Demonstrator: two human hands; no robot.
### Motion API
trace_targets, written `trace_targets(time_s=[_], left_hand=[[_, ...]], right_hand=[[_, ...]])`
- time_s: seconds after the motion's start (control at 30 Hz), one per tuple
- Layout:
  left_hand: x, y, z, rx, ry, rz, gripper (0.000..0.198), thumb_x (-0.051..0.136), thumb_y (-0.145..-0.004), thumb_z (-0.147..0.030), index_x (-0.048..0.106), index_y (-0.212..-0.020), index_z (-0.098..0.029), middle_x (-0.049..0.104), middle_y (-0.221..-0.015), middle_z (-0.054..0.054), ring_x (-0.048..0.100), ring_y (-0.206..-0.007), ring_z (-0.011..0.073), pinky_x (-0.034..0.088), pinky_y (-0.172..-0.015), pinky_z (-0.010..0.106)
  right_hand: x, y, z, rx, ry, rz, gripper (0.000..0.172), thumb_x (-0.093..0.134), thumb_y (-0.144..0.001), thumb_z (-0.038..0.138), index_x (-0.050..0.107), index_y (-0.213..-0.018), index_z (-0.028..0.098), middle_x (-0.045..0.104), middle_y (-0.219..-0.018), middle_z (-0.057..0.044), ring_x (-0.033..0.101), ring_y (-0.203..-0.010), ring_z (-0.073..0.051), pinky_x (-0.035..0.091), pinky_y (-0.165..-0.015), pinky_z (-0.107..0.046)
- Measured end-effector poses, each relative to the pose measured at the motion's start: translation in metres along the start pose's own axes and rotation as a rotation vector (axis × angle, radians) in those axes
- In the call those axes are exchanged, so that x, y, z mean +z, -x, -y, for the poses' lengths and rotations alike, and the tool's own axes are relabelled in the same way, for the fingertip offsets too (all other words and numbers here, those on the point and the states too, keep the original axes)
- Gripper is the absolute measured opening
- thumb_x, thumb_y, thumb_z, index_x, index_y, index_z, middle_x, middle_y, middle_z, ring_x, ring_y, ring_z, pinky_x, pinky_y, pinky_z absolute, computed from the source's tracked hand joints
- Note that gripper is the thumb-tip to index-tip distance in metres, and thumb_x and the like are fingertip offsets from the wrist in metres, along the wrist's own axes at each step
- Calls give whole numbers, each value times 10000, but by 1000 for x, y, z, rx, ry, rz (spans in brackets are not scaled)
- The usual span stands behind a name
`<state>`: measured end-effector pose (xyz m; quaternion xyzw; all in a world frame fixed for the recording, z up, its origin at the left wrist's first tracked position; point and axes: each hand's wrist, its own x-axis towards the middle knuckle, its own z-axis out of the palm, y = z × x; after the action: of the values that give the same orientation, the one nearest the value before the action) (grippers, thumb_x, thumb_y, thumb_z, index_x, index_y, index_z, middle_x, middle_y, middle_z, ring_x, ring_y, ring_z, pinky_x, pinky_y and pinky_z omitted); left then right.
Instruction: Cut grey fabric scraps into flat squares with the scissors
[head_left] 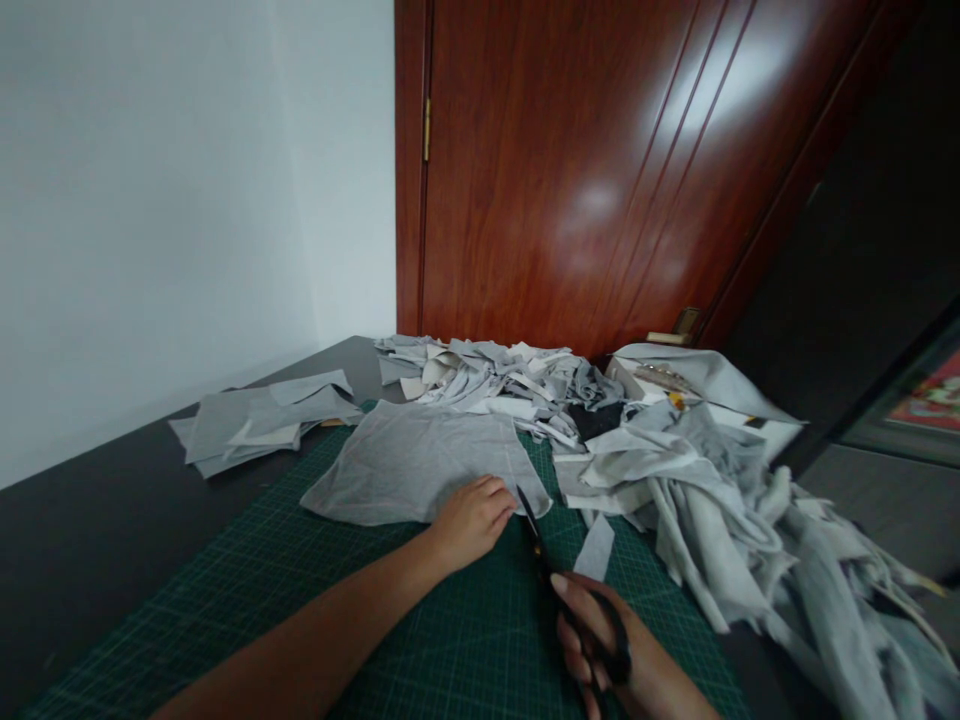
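Note:
A thin light-grey piece of fabric [420, 460] lies spread and slightly wrinkled on the green cutting mat [300, 600]. My left hand [476, 520] rests at its near edge, right of the middle, with the fingers bent together on the cloth. Black-handled scissors [538, 550] are gripped in my right hand [592, 630], thumb and fingers about the handles. Their blades point up and away, and the tip reaches the fabric near its right corner, just right of my left fingertips. Whether the blades are apart is too small to tell.
Flat grey cloth pieces [262, 415] are stacked at the left. Behind the fabric lies a heap of grey scraps [487, 375]. More crumpled cloth [705, 490] spills over the right side, before a white box [720, 420]. A narrow offcut [596, 548] lies beside the scissors.

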<state>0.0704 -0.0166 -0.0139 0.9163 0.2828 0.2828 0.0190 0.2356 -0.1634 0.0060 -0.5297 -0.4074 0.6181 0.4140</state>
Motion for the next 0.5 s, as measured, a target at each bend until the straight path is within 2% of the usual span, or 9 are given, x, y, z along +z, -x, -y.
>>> trace_targets(time_s=[0.17, 0.5], left_hand=[[0, 0, 0, -17, 19, 9, 128, 533, -904, -118, 630, -855, -187, 616, -861, 25, 572, -848, 176, 455, -771, 276], [-1, 0, -1, -36, 48, -8, 151, 516, -898, -106, 625, -853, -202, 616, -862, 20, 582, -847, 172, 461, -766, 271]], right_hand=[[-1, 0, -2, 22, -36, -29, 599, 689, -639, 722, 540, -825, 173, 463, -535, 75, 419, -380, -67, 373, -304, -163], [-3, 0, -3, 26, -47, -47, 585, 701, -634, 717, 515, -790, 185, 466, -567, 68, 425, -394, -62, 366, -287, -150]])
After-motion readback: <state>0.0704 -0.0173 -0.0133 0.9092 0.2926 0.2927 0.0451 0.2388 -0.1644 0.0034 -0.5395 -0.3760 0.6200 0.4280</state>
